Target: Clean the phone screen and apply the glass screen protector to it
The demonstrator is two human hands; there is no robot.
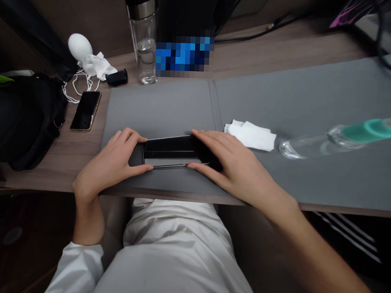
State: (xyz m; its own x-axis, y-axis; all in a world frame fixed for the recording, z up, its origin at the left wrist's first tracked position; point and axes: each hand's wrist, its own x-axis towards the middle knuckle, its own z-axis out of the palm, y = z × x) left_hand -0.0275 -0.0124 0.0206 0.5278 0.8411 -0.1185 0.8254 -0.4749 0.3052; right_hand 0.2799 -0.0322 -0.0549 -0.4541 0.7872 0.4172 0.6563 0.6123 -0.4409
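Observation:
A phone (169,148) with a dark, glossy screen lies sideways over the grey desk mat, its face full of reflections. My left hand (118,154) closes on its left end, thumb on the near edge and fingers at the far edge. At the other end, my right hand (230,160) grips it the same way and covers the right part of the screen. Whether the phone rests on the mat or is slightly raised I cannot tell. Right of my right hand's knuckles lies a folded white tissue (252,135).
A clear bottle with a teal part (359,131) lies blurred on the mat (313,90). At the back stands a glass water bottle (146,50). Another phone (86,110), a white egg-shaped device (80,47) with a cord, and a black bag (26,119) are at left.

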